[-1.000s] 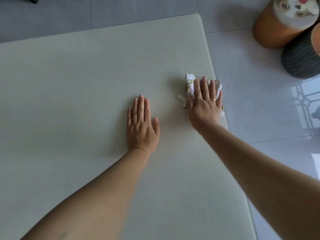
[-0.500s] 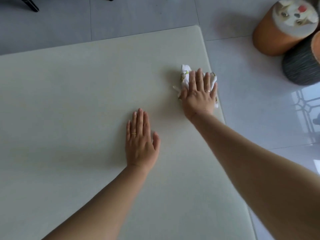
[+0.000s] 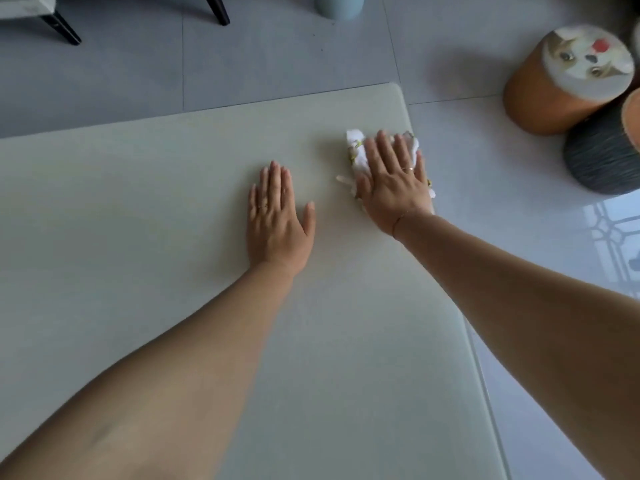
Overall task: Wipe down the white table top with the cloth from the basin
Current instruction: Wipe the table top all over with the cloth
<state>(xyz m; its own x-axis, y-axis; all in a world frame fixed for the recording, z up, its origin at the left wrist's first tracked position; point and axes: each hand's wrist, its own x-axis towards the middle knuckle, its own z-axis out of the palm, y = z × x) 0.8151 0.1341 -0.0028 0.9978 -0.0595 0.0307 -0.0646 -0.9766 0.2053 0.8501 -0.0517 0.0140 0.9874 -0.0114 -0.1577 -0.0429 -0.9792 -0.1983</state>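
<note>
Hands flat: right hand [image 3: 394,181] atop crumpled white patterned cloth [image 3: 356,150].

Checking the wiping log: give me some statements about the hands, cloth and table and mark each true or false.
1. The right hand presses flat on the cloth. True.
2. The left hand holds a second cloth. False: it lies flat and bare on the white table top.
3. The cloth sits near the table's right edge. True.
4. The orange stool stands on the table. False: it stands on the floor beside it.
</note>
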